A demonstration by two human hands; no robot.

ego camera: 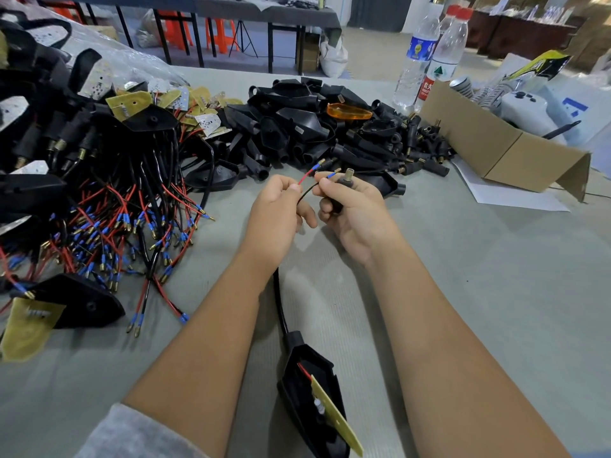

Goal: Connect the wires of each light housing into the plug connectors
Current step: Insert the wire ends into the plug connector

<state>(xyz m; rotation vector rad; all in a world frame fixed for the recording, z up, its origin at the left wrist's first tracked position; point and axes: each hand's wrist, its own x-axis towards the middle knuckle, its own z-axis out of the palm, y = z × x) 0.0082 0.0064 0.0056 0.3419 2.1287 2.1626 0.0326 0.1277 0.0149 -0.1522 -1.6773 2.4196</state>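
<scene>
A black light housing with a yellow circuit board lies on the table between my forearms. Its black cable runs up to my hands. My left hand pinches the red wire, whose blue-sleeved brass tip points up and right. My right hand grips a black plug connector with a brass threaded end, and its thumb and forefinger pinch the black wire near its blue tip. The two wire tips sit just left of the connector.
Wired housings with red and black leads are heaped at left. A pile of empty black housings and plug connectors lies ahead, with an orange lens on top. Two water bottles and an open cardboard box stand at right.
</scene>
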